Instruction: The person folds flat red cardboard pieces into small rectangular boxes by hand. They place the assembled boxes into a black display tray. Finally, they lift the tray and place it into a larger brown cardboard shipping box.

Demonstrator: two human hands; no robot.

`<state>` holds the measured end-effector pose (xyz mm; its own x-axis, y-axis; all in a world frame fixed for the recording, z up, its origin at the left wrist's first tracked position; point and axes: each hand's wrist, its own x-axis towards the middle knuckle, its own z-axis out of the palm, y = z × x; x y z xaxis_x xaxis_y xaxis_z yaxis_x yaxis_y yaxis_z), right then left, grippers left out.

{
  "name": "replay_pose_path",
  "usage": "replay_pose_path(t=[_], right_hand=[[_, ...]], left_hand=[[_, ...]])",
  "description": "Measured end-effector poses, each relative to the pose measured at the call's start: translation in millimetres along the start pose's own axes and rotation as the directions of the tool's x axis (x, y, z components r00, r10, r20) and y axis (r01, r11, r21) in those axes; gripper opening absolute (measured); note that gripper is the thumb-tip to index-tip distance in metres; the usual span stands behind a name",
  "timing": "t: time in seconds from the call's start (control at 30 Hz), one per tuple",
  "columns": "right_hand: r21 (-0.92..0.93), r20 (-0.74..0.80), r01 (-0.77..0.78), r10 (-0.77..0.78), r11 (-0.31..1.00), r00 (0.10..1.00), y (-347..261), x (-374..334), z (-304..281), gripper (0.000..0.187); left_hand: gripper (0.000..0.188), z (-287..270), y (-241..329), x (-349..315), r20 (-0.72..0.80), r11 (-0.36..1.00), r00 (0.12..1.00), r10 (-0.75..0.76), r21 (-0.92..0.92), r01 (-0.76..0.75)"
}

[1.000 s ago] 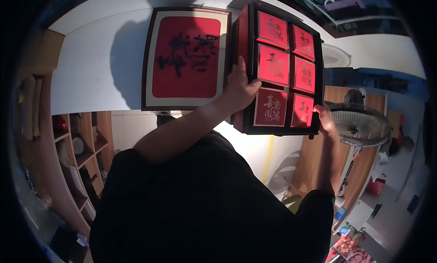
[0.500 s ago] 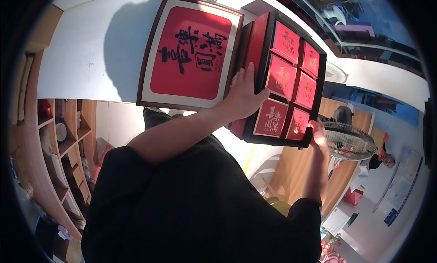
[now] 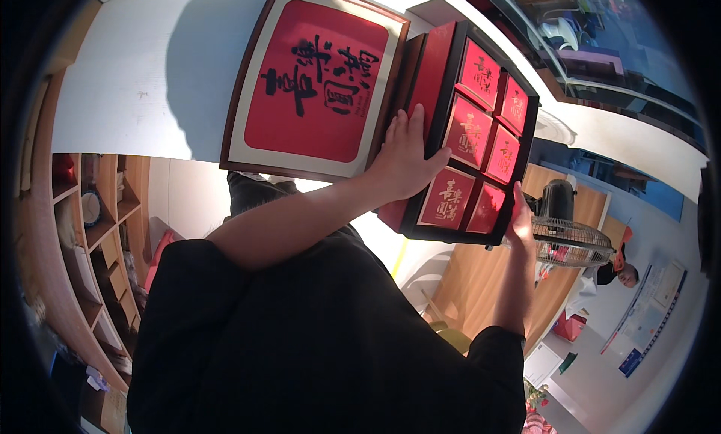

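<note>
A red gift box [image 3: 435,66] with a black rim stands tilted on the white table's near edge. Inside it, small red square boxes [image 3: 467,130] with gold characters sit in two columns. My left hand [image 3: 408,158] grips the box's left side, its fingers on the red wall and thumb over the black rim. At the lower right corner, my right hand [image 3: 520,218] holds the outer edge; some of its fingers are hidden behind the box. Left of the box lies a lid [image 3: 323,81] with a dark brown frame, cream border and red panel bearing black characters.
The white table [image 3: 120,96] stretches away to the left. A wooden shelf unit [image 3: 101,239] stands at the left. Beyond my right hand are a standing fan [image 3: 571,239], a wooden surface [image 3: 481,276] and another person [image 3: 619,272] at the far right.
My right hand has shifted slightly up along the box's right edge, its fingers straighter. The left hand keeps its hold. The view has moved a little.
</note>
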<state>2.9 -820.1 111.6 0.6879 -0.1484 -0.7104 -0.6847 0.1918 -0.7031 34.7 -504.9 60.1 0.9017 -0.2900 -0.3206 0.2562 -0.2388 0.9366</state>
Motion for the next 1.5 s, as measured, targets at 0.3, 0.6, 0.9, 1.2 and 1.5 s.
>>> replay_pose_path(t=[0.3, 0.6, 0.9, 1.2, 1.5], right_hand=[[0.024, 0.021, -0.018, 0.017, 1.0, 1.0, -4, -2, 11, 0.05], [0.021, 0.041, 0.01, -0.011, 1.0, 0.999, -1, 0, -1, 0.047], [-0.061, 0.006, 0.035, -0.035, 0.998, 0.999, -2, 4, -5, 0.044], [-0.389, 0.097, 0.481, -0.485, 0.786, 0.869, -33, 24, 9, 0.049], [-0.086, 0.049, 0.248, -0.244, 0.965, 0.968, -65, 78, 5, 0.031]], left_hand=[[0.087, 2, -2, 3, 0.021, 0.993, 0.999, -0.025, -0.113, 0.027], [0.096, -2, -10, 1, 0.043, 0.99, 0.998, 0.038, -0.135, -0.032], [0.093, 0, -8, 0, -0.016, 0.994, 0.999, 0.028, -0.109, -0.029], [0.082, -16, 19, 91, -0.273, 0.907, 0.868, 0.415, 0.047, -0.419], [0.067, -57, 26, 210, 0.0, 0.985, 0.985, 0.171, 0.001, -0.171]])
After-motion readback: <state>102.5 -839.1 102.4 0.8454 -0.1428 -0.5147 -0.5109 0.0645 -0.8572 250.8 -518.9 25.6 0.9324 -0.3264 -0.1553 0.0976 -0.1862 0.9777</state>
